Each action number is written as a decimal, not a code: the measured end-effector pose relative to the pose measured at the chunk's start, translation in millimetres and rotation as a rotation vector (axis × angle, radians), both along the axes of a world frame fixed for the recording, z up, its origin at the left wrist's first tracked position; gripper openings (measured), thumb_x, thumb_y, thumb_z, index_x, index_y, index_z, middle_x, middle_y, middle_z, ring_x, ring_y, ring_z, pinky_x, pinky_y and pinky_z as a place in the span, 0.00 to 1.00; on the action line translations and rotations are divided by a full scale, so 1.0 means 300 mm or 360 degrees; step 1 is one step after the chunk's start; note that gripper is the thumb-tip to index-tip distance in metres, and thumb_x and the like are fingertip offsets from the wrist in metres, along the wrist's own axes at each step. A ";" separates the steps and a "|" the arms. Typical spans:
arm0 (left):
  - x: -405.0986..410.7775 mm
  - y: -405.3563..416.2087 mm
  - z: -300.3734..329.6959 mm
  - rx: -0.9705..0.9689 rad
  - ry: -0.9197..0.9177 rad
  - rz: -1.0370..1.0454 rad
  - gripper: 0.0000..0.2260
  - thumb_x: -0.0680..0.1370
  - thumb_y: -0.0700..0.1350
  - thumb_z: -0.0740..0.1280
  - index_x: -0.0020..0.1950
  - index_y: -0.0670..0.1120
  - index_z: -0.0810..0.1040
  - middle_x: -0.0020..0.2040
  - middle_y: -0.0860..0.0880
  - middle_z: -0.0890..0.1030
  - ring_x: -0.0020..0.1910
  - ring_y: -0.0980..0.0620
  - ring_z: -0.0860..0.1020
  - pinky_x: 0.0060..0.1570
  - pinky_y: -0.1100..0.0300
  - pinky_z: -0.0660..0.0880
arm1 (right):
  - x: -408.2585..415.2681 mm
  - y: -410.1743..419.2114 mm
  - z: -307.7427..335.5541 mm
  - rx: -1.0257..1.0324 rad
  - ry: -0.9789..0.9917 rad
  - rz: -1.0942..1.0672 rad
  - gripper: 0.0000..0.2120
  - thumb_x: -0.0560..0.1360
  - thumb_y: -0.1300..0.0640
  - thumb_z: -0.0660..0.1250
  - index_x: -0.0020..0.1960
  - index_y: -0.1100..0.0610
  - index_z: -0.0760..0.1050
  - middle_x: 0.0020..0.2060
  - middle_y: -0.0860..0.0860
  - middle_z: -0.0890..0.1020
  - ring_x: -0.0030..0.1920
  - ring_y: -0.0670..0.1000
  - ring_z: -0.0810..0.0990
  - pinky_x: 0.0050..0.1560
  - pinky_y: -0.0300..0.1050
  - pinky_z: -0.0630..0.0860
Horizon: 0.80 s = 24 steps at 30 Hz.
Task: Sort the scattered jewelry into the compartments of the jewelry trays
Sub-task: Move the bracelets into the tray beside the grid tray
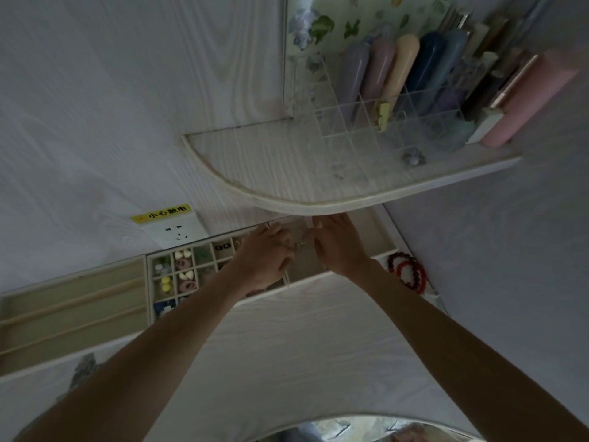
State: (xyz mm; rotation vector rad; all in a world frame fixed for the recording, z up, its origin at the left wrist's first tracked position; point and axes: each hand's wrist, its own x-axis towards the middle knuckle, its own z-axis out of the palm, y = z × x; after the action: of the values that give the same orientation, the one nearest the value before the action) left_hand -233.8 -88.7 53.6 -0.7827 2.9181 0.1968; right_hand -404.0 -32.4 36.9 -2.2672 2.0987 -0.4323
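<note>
My left hand and my right hand meet over the jewelry trays, just under the shelf's edge. Between them they pinch a small clear packet with a tiny shiny piece at its lower end; what the piece is cannot be told. Under my left hand lies the grid tray, its small compartments holding pale, yellow, pink and dark pieces. My right hand hovers over a tray with wide compartments. Two red bead bracelets lie on the desk to the right of that tray.
A tray with long slots lies at the left. A rounded shelf overhangs the trays and carries a clear organizer with pastel tubes. A wall socket sits behind the grid tray. A mirror's rim shows at the bottom.
</note>
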 end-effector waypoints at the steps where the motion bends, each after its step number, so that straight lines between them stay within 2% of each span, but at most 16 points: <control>1: 0.000 0.000 0.001 -0.0006 -0.0058 0.0019 0.14 0.79 0.51 0.57 0.59 0.53 0.79 0.62 0.52 0.73 0.66 0.48 0.64 0.63 0.54 0.61 | 0.004 0.004 -0.001 0.0017 0.0025 0.0002 0.09 0.65 0.63 0.66 0.38 0.52 0.82 0.43 0.54 0.80 0.47 0.59 0.79 0.46 0.54 0.76; 7: 0.009 -0.012 0.012 -0.0118 -0.0207 0.0129 0.17 0.80 0.53 0.54 0.62 0.51 0.77 0.65 0.50 0.69 0.66 0.49 0.63 0.59 0.55 0.61 | 0.014 0.001 -0.009 0.0103 0.0122 -0.0040 0.11 0.65 0.62 0.65 0.40 0.51 0.83 0.44 0.55 0.79 0.47 0.59 0.78 0.45 0.52 0.74; 11: 0.003 -0.012 0.018 -0.0201 -0.0211 0.0149 0.17 0.79 0.52 0.55 0.63 0.48 0.76 0.63 0.48 0.70 0.64 0.47 0.65 0.57 0.54 0.62 | 0.010 0.013 -0.012 0.0002 0.0094 -0.0043 0.16 0.66 0.60 0.58 0.40 0.49 0.83 0.41 0.53 0.78 0.43 0.57 0.78 0.40 0.48 0.72; 14: 0.004 -0.005 0.020 -0.0277 -0.0152 0.0177 0.16 0.77 0.50 0.58 0.60 0.47 0.78 0.61 0.48 0.72 0.63 0.47 0.67 0.56 0.54 0.64 | 0.018 0.025 -0.019 0.0005 0.0128 0.0026 0.11 0.64 0.60 0.65 0.38 0.47 0.83 0.39 0.52 0.77 0.41 0.55 0.76 0.40 0.47 0.72; 18: -0.003 -0.002 0.018 -0.0091 -0.0124 0.0140 0.15 0.77 0.50 0.59 0.61 0.52 0.78 0.63 0.49 0.72 0.65 0.47 0.65 0.59 0.54 0.63 | 0.030 0.030 -0.031 0.0050 0.0234 0.0036 0.06 0.64 0.57 0.68 0.35 0.48 0.81 0.38 0.51 0.77 0.38 0.55 0.75 0.38 0.46 0.71; 22: -0.001 0.003 0.001 -0.0014 -0.0148 0.0095 0.16 0.79 0.51 0.57 0.66 0.57 0.74 0.67 0.50 0.69 0.69 0.48 0.62 0.64 0.53 0.61 | 0.045 0.022 -0.030 0.0014 0.0230 0.0020 0.16 0.66 0.54 0.54 0.34 0.47 0.81 0.36 0.51 0.77 0.36 0.54 0.76 0.36 0.43 0.70; 24: -0.004 0.009 -0.004 -0.0055 -0.0170 0.0128 0.17 0.79 0.52 0.56 0.67 0.54 0.73 0.67 0.49 0.69 0.69 0.47 0.62 0.64 0.53 0.61 | 0.045 0.017 -0.024 0.0040 0.0243 0.0000 0.10 0.65 0.55 0.61 0.35 0.47 0.81 0.36 0.51 0.77 0.36 0.55 0.76 0.36 0.44 0.70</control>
State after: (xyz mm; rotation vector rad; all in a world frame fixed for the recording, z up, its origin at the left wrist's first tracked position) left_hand -234.8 -86.0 52.5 -0.8880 2.7994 0.1079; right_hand -390.5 -27.4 29.6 -2.3560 2.1583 -0.2381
